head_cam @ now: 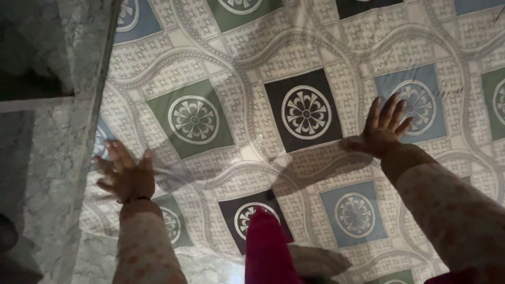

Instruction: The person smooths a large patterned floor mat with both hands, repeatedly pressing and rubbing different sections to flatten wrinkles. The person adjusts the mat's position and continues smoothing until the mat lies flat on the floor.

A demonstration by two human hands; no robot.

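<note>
Here, left hand [126, 176] flat on the sheet [294, 63], near the sheet's left edge, fingers spread wide open, a bit blurry. Right hand [386, 129] flat on the sheet too, farther away and to the right, fingers open, tips on a blue square [415, 102]. Nothing gripped in either hand. Sheet lying spread out, full of green, black and blue squares with round flowers. Grey stone floor [52, 158] on the left, beside the sheet. Pink cloth [268, 247] hanging near, between the two arms.
</note>
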